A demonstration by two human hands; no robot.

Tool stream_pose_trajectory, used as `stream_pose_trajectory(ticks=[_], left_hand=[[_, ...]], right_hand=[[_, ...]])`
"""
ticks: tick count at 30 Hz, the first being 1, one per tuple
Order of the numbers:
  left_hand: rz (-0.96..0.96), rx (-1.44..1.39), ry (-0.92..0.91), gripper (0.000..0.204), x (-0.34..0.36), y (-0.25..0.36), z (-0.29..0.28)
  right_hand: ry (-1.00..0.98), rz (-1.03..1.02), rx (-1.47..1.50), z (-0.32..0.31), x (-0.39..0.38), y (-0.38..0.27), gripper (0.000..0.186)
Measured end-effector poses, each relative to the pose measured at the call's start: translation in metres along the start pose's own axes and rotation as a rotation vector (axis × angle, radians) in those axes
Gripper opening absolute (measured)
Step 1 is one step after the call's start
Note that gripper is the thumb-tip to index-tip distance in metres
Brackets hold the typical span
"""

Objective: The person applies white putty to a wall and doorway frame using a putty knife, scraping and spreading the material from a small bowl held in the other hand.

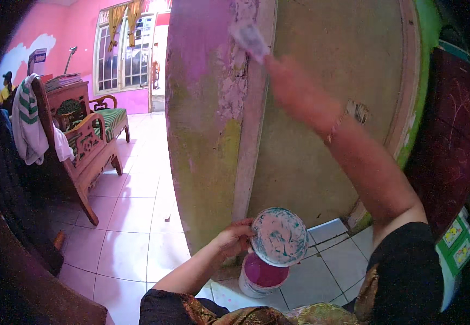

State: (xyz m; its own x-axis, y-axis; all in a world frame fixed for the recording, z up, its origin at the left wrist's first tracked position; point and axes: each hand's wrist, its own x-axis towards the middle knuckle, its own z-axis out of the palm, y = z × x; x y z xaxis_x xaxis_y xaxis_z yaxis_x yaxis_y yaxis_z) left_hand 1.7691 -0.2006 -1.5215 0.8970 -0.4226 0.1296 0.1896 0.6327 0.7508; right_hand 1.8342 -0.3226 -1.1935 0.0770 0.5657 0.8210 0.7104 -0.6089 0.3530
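Observation:
My left hand (234, 239) grips the edge of a round lid (280, 237), smeared with pale pinkish paste and green streaks. Below the lid, partly covered by it, a white bucket (256, 283) stands on the floor, magenta inside. My right arm reaches up and across to the wall edge (232, 103), where purple paint is patchy and flaking. In my right hand (294, 89) is a flat, pale-ended tool (251, 42); motion blurs it, so I cannot tell its exact kind. Its end is at the wall corner beside the door frame.
Right of the wall edge is a dull olive door (321, 146). A carved wooden bench (86, 138) with green striped cushions stands at the left, a towel (32, 122) over its end. White tiles (126, 249) cover the floor. A green patterned panel (457, 246) is at the lower right.

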Motion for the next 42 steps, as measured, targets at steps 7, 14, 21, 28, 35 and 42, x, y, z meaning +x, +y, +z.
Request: stream_pose_trajectory(ticks=[7, 14, 21, 28, 35, 42], left_hand=[[0.015, 0.031, 0.01, 0.038, -0.001, 0.001, 0.02], [0.013, -0.027, 0.055, 0.042, 0.002, -0.003, -0.006], [0.277, 0.08, 0.191, 0.041, 0.009, 0.035, -0.001], [0.338, 0.141, 0.32, 0.042, 0.037, 0.021, -0.028], [0.214, 0.189, 0.296, 0.042, 0.082, 0.003, -0.029], [0.263, 0.221, 0.304, 0.046, 0.09, 0.001, -0.052]], right_hand=[[0.319, -0.133, 0.146, -0.062, 0.038, 0.021, 0.026], [-0.259, 0.082, 0.118, 0.007, 0.007, -0.005, 0.026], [-0.359, 0.246, 0.699, -0.044, -0.113, 0.019, 0.032], [-0.6, -0.112, -0.001, 0.012, -0.212, 0.065, 0.031], [-0.563, -0.228, -0.047, 0.062, -0.237, 0.039, 0.041], [-0.712, -0.19, -0.007, 0.062, -0.253, 0.035, 0.042]])
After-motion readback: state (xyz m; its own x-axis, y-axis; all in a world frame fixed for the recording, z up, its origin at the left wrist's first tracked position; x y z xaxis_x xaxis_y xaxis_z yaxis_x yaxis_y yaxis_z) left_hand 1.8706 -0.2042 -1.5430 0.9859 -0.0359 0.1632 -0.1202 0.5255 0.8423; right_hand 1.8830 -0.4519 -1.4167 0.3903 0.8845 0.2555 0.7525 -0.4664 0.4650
